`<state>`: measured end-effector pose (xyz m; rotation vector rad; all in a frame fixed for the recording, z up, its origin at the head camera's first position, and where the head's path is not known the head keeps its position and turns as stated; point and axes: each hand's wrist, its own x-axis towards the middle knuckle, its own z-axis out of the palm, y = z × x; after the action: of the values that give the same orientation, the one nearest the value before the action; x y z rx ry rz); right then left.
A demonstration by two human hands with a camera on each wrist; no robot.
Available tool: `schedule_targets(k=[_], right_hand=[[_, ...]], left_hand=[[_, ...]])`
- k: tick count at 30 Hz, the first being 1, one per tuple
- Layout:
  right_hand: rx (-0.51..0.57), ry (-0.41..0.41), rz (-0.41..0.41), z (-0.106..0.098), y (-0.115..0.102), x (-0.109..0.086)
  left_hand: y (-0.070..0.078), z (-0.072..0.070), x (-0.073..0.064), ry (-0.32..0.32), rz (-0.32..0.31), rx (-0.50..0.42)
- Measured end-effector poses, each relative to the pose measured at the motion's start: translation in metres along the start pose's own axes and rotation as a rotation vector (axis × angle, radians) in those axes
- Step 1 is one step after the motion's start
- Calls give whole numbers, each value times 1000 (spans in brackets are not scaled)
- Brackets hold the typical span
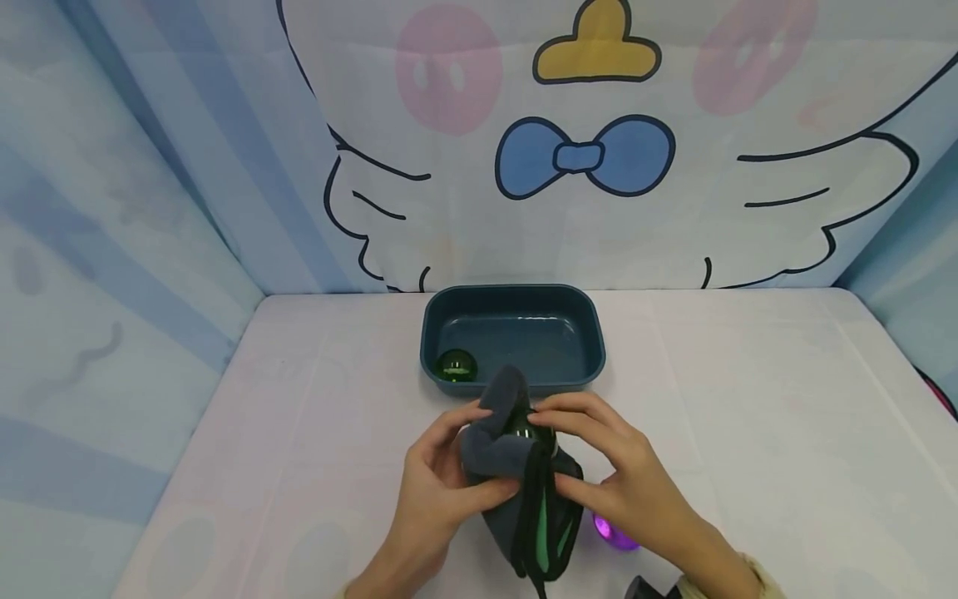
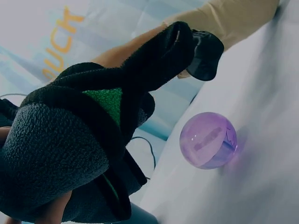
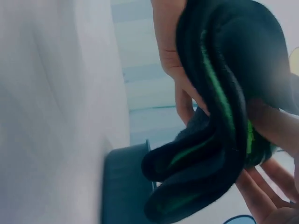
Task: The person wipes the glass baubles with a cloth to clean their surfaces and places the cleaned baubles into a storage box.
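Observation:
Between my hands is a soft dark grey cloth pouch (image 1: 497,456) with black edging and green inside, raised above the table. A dark green clear ball (image 1: 526,428) shows in its folds. My left hand (image 1: 434,491) grips the pouch from the left, thumb pressed on its front. On the other side my right hand (image 1: 632,470) pinches the cloth, fingertips at the ball. In the left wrist view, the pouch (image 2: 51,140) hides most of the left hand. The right wrist view shows the pouch's folded black edges (image 3: 224,107) and fingers around them.
A dark teal rectangular tub (image 1: 524,291) stands at the table's back, with another green ball (image 1: 456,366) in its front left corner. A purple clear ball (image 2: 208,140) lies on the white table (image 1: 748,416), near the right hand. A printed curtain hangs behind.

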<state>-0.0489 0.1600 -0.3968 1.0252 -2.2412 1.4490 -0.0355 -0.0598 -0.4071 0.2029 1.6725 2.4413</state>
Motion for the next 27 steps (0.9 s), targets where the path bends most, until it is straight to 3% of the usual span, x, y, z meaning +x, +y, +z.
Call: schedule_targets(k=[7,13,17,23,27], right_hand=[[66,-43,71,-2,0,-1],[186,-107,240,-6,1,2],[185,-84,308,-6,-1,3],[194,5,260,-2,-3,3],[197,13,155,-3,-2,1]], left_hand=[[0,0,0,-8,-8,19],[0,1,0,-28,-43,15],[1,2,0,2,-75,-3],[2,3,1,45,-91,-18],[1,3,0,38,-94,-16]])
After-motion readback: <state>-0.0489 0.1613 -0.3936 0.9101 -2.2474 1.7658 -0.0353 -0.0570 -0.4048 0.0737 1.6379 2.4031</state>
